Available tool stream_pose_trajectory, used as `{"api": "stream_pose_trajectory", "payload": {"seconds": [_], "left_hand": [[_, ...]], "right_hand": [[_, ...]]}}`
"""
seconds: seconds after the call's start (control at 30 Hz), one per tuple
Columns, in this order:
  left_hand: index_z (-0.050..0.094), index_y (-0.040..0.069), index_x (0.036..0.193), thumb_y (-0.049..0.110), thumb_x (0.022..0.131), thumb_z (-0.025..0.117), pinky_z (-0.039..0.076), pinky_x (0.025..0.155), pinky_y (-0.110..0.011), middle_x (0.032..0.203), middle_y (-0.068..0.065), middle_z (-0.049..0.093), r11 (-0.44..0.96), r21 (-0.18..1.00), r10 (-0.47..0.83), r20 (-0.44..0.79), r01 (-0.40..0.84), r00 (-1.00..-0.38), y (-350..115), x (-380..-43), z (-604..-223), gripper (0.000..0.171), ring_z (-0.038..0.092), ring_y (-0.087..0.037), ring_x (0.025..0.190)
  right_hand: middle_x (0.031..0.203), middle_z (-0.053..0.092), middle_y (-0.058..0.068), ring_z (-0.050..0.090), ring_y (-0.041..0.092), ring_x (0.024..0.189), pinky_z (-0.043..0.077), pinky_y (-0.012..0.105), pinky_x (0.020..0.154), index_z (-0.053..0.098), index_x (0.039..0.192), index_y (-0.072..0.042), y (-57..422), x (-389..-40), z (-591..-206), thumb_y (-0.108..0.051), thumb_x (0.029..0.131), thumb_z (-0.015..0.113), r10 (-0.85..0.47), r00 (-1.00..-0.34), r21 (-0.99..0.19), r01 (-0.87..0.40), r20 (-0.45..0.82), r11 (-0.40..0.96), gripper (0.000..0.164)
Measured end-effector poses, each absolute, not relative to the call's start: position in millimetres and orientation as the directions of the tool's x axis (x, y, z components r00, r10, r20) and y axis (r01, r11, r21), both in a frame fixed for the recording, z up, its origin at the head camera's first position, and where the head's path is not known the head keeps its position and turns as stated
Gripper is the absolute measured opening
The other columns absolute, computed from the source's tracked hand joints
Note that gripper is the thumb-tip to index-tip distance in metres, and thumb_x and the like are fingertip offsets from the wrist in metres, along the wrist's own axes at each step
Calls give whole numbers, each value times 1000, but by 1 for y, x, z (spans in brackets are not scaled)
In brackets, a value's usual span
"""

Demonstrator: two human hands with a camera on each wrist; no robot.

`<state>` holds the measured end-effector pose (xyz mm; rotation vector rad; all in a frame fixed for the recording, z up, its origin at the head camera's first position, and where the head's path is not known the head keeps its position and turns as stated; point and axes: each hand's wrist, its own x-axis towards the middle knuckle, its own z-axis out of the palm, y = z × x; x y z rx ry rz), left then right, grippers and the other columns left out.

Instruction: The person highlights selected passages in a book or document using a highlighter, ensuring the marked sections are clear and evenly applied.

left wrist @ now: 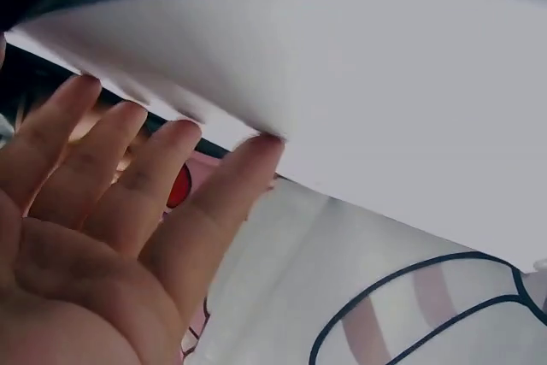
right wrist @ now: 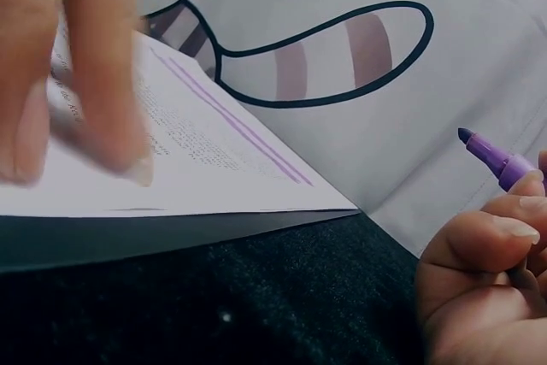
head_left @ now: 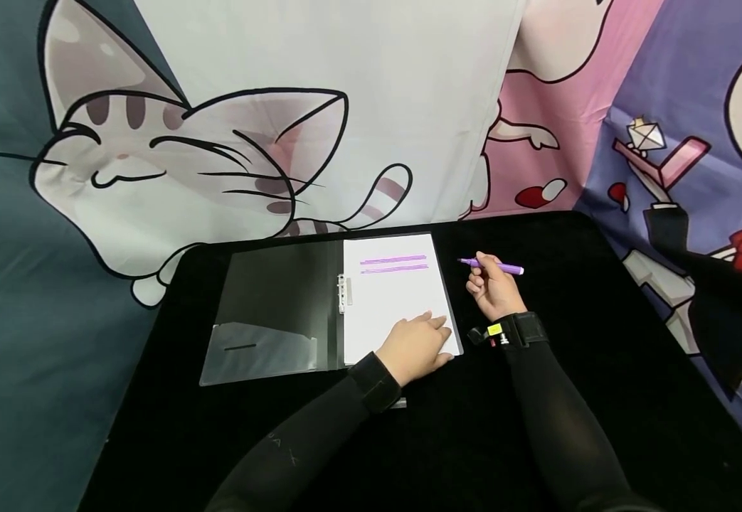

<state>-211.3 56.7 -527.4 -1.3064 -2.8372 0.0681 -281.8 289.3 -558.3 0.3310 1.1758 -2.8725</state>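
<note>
My left hand (head_left: 415, 347) rests on the lower right of a white sheet of paper (head_left: 377, 313), its fingers extended. In the left wrist view its fingertips touch the sheet near the edge. Off the sheet's right side, my right hand (head_left: 495, 288) grips a purple highlighter (head_left: 511, 269). Its bare dark tip (right wrist: 465, 135) points left toward the paper. Purple lines (head_left: 394, 264) run across the upper part of the sheet, and printed text shows below them in the right wrist view. The sheet lies in an open dark folder (head_left: 281, 284).
A clip (head_left: 342, 293) sits along the folder's spine. The left cover has a clear pocket (head_left: 265, 348). A small grey object (head_left: 399, 403) peeks out by the left wrist. Black cloth covers the table (head_left: 601, 320), and cartoon-printed curtains (head_left: 371, 128) hang behind it.
</note>
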Motion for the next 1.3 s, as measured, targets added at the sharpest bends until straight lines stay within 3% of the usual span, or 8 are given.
{"api": "stream_pose_trajectory", "payload": {"seconds": [0.27, 0.5, 0.6, 0.77, 0.87, 1.03, 1.2, 1.3], "left_hand": [[87, 22, 111, 47, 107, 73, 74, 80, -43, 134, 7, 85, 633, -120, 774, 92, 765, -626, 56, -215, -520, 29, 82, -21, 127], [85, 18, 99, 35, 101, 71, 73, 71, -45, 126, 0, 88, 635, -147, 771, 176, 759, -612, 57, -221, -536, 23, 85, -26, 119], [83, 19, 99, 34, 99, 75, 70, 64, -41, 108, 0, 89, 660, -173, 749, 216, 731, -626, 60, -216, -540, 17, 87, -21, 99], [74, 18, 92, 18, 102, 77, 63, 51, -33, 78, 4, 78, 728, -166, 678, 325, 665, -660, 51, -206, -515, 11, 76, -14, 66], [68, 12, 104, 5, 101, 75, 61, 49, -35, 73, 0, 72, 766, -92, 612, 410, 637, -676, 28, -208, -494, 10, 72, -18, 62], [69, 10, 129, -2, 95, 81, 59, 47, -40, 77, -6, 70, 819, -2, 477, 558, 574, -678, -40, -206, -467, 38, 70, -26, 63], [75, 1, 99, -5, 94, 79, 59, 48, -46, 79, -13, 68, 879, 60, 335, 628, 473, -702, -108, -192, -468, 9, 67, -31, 61], [73, -3, 83, -7, 94, 74, 56, 46, -45, 71, -14, 64, 915, 109, 257, 584, 388, -770, -139, -185, -479, 12, 64, -30, 55]], "right_hand": [[78, 52, -5, 39, 4, 58, 33, 16, 56, 55, 88, -20, 279, -291, -548, -20, 122, 52, 57, -980, -708, 96, -189, -700, 34], [77, 53, -4, 41, 5, 57, 34, 16, 54, 56, 88, -20, 274, -297, -546, -20, 122, 53, 42, -982, -698, 100, -183, -709, 34], [76, 54, -5, 43, 4, 57, 36, 17, 53, 57, 88, -20, 273, -299, -551, -20, 121, 54, 35, -984, -694, 97, -173, -713, 33], [76, 53, -4, 41, 5, 57, 34, 17, 55, 56, 87, -20, 271, -292, -554, -20, 122, 53, 44, -979, -690, 108, -198, -716, 35], [76, 52, -5, 40, 5, 57, 33, 17, 55, 56, 86, -20, 271, -288, -554, -20, 122, 52, 59, -976, -692, 107, -212, -714, 36], [77, 53, -4, 41, 5, 58, 33, 17, 56, 56, 86, -20, 274, -284, -555, -21, 122, 53, 47, -977, -687, 111, -207, -718, 37], [76, 55, -4, 42, 6, 57, 34, 18, 55, 57, 85, -18, 283, -279, -558, -20, 121, 54, 49, -978, -683, 107, -205, -722, 36], [77, 55, -3, 42, 6, 58, 34, 18, 56, 57, 85, -18, 290, -277, -560, -21, 121, 54, 46, -980, -675, 100, -195, -731, 36]]}}
